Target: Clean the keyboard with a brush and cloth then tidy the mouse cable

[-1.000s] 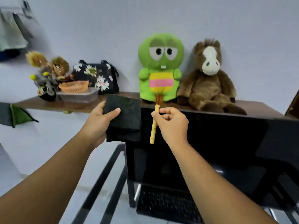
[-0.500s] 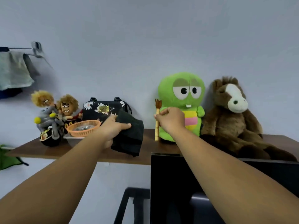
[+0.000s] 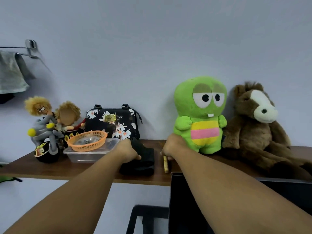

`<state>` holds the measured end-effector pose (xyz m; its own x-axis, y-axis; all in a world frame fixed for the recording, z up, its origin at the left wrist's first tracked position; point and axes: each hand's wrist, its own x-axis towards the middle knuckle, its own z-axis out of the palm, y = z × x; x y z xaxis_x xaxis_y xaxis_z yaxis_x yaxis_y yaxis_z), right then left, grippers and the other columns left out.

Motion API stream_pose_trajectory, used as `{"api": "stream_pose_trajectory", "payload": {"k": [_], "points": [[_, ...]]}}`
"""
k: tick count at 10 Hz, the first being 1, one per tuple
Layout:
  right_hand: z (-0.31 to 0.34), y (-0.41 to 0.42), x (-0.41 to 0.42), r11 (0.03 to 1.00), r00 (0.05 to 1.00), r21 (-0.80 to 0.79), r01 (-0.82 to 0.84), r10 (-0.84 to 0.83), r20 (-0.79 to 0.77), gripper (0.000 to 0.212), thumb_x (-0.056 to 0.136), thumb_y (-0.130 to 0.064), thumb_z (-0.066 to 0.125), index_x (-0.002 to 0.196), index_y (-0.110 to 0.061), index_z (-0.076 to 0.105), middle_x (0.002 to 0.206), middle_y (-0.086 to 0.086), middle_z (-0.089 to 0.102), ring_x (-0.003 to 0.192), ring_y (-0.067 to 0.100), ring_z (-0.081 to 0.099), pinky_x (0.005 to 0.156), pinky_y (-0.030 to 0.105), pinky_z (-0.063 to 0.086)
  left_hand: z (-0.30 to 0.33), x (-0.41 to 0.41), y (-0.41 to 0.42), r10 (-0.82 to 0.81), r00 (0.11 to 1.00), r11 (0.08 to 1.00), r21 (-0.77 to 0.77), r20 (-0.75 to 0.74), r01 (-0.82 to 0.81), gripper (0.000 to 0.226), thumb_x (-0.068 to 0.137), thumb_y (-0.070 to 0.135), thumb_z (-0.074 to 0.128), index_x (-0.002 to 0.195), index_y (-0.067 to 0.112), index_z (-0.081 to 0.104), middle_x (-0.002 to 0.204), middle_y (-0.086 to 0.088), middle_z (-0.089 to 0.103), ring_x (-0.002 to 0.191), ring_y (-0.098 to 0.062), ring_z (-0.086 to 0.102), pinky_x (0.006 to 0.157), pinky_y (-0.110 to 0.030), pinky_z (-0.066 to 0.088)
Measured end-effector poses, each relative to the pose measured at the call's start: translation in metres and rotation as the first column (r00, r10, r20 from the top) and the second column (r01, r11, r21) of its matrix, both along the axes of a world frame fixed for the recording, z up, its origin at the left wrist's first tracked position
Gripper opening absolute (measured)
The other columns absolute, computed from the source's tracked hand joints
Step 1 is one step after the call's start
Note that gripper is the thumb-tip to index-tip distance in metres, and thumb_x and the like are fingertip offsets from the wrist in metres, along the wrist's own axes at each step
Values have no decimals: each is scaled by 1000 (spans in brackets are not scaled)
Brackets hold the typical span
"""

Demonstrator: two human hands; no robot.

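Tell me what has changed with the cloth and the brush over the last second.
Both hands carried them up onto the shelf. The black cloth now lies there under the left hand, the brush lies flat, right hand still on it. The toys and bag stayed put.

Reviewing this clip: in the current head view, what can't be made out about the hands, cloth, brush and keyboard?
- Left hand fingers on the black cloth: hidden behind the hand's back, grip unclear.
- Brush: only the handle end shows; the right hand covers the rest, bristles barely visible.
- Keyboard and mouse cable: out of view below the frame's bottom edge.
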<state>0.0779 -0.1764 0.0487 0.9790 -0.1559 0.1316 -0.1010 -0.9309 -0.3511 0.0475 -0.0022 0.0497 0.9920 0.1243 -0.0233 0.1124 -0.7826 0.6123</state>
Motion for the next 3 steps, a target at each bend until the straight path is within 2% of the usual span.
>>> {"api": "stream_pose_trajectory", "payload": {"k": [1,2,3], "points": [[-3,1,4,996,999,-82,-16,12,-51,18,76,-28,76,80,-16,63,107,4,72,99,20,70,74,25,54,-1,2,-2,-11,1000,987,162,15,8,75,78,32,79,136,8,41,128,-10,55,117,-26,54,92,-33,48],[-2,3,0,988,998,-151,-35,27,-50,31,81,-30,71,66,-14,49,108,4,71,101,20,69,76,25,53,-2,1,-3,-42,996,958,286,73,20,77,79,37,76,142,12,38,137,-10,48,124,-28,49,98,-35,46],[1,-2,-7,998,999,-54,-27,26,-18,23,86,-29,62,71,-15,52,110,8,70,102,26,68,74,27,52,-2,-6,-6,-119,989,936,343,92,81,66,87,35,65,145,15,37,143,-8,43,128,-27,45,105,-37,43]]}}
